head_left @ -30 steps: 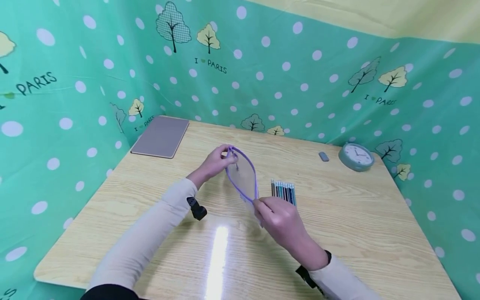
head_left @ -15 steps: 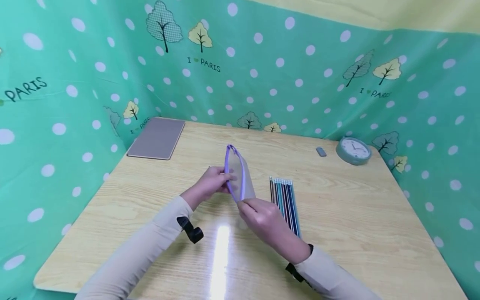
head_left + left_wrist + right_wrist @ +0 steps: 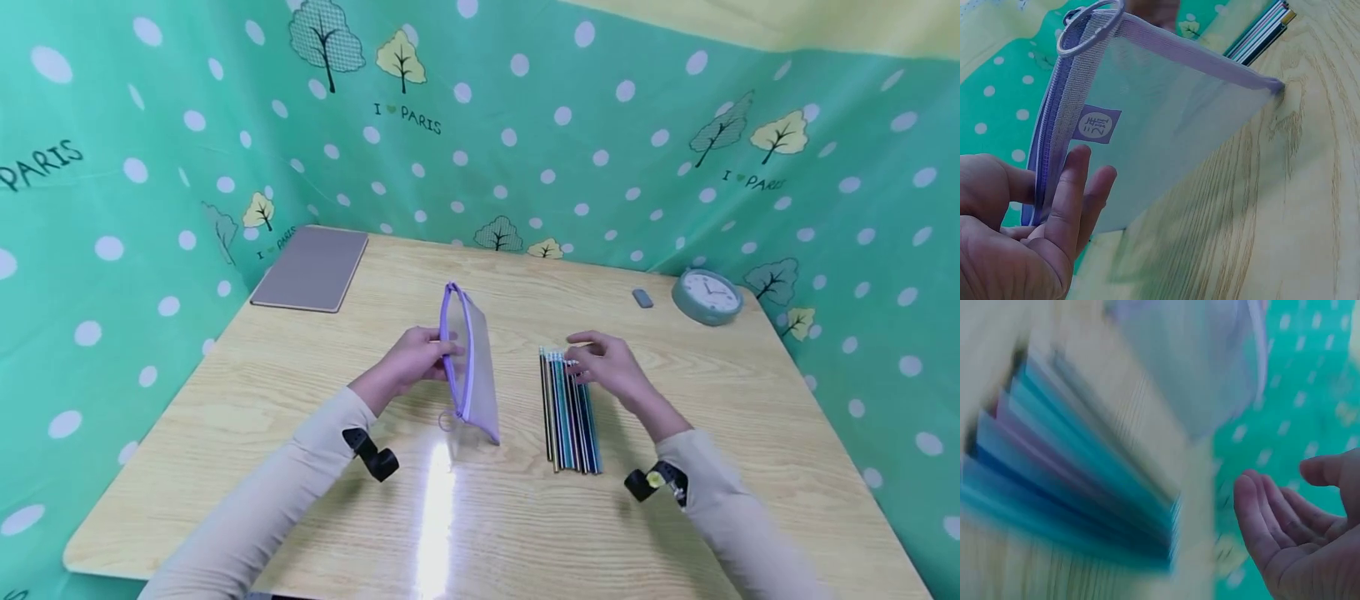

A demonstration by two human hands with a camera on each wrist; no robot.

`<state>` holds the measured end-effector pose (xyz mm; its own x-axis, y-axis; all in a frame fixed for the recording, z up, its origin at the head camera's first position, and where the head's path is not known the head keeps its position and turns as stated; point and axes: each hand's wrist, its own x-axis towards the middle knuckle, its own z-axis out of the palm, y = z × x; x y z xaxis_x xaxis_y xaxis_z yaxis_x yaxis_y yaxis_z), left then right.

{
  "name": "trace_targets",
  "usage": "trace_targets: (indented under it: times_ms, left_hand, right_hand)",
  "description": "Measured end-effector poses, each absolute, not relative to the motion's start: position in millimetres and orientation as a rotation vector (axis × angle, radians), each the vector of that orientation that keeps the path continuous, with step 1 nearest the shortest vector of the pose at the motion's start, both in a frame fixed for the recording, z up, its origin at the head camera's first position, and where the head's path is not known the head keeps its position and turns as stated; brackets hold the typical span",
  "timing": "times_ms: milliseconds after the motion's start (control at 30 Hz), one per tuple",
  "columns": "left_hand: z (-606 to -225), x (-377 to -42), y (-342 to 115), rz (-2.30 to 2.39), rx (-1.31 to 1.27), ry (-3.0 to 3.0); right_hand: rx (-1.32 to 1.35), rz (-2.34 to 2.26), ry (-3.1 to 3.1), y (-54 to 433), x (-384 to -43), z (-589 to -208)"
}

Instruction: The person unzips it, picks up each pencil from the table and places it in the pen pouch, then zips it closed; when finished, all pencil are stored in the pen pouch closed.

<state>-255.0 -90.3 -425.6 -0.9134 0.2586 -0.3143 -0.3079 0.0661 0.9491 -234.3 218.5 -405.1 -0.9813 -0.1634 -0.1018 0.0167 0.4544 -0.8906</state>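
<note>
My left hand (image 3: 414,360) pinches the purple zipped edge of a translucent mesh pencil pouch (image 3: 482,367), its thumb inside the mouth and its fingers outside. The pouch stands on edge with its zip open. In the left wrist view, a purple label and a ring hang on the pouch (image 3: 1166,119). To its right lies a row of several pencils (image 3: 570,417), side by side on the table. Over their eraser ends hovers my right hand (image 3: 611,364), fingers loosely bent and holding nothing. Motion blurs the pencils (image 3: 1072,469) in the right wrist view.
A grey notebook (image 3: 311,268) lies at the back left of the wooden table (image 3: 720,467). At the back right are a small grey-blue eraser (image 3: 642,298) and a round clock (image 3: 707,297). A green dotted curtain (image 3: 525,125) hangs behind.
My right hand has let go of the pouch's near corner and moved right, over the pencils. My left hand has slid nearer along the pouch's edge, turning the pouch more upright.
</note>
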Motion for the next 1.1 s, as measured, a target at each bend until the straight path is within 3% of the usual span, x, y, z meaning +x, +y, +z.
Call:
trace_targets:
  times_ms: [300, 1100]
  left_hand:
    - [-424, -254, -91, 1.886, -0.052, 1.940]
    - [-421, -256, -96, 1.902, -0.096, 1.884]
  right_hand:
    - [0.074, -1.255, 2.528, 258, -251, -431]
    - [0.036, -0.926, 2.763, 241, -263, -441]
